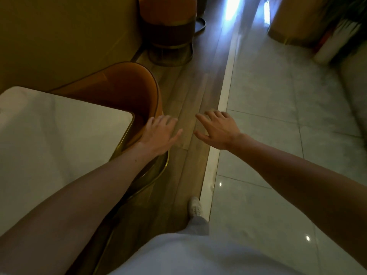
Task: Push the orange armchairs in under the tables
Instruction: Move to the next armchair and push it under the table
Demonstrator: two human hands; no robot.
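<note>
An orange armchair (pixel 127 90) with a gold metal frame stands at the corner of a white table (pixel 59 132), its seat partly under the tabletop. My left hand (pixel 160 133) hovers by the chair's curved back rim, fingers spread and holding nothing; whether it touches the rim I cannot tell. Over the wooden floor strip to the right, my right hand (pixel 216 128) is spread open and empty. A second orange armchair (pixel 168 22) stands farther ahead against the yellow wall.
A yellow wall (pixel 69 36) runs along the left. A wood floor strip (pixel 190 100) meets glossy grey tiles (pixel 278 116) on the right. A gold-trimmed planter (pixel 294 26) and a white pot (pixel 327 50) stand at the far right. My shoe (pixel 195 207) is below.
</note>
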